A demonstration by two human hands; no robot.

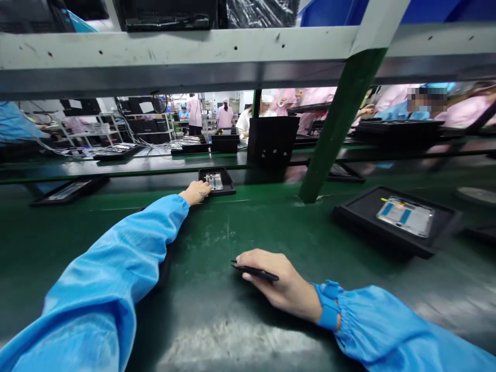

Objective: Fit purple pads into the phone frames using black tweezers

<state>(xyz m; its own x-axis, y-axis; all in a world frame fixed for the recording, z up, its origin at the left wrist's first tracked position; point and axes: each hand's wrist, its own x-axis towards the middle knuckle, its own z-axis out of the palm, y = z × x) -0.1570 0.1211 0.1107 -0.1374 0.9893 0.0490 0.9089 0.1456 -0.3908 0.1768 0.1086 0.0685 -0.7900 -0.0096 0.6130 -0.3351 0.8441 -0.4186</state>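
Note:
My left hand (196, 192) is stretched out to the near left edge of a small black tray (228, 189), its fingertips beside the silver part (214, 181) lying in it. Whether those fingers grip the tray is too small to tell. Nearer to me, my right hand (281, 284) is closed round black tweezers (259, 273), whose tips point left above the green bench (217, 232). Another silver part with blue strips (406, 216) rests in a black tray (358, 207) on the right.
A green post (336, 129) rises behind the bench to a white shelf beam (186, 49) overhead. Behind the small tray stands a black stack of trays (273, 142). One more tray (70, 191) lies at the left. Several people in pink or blue work in the background.

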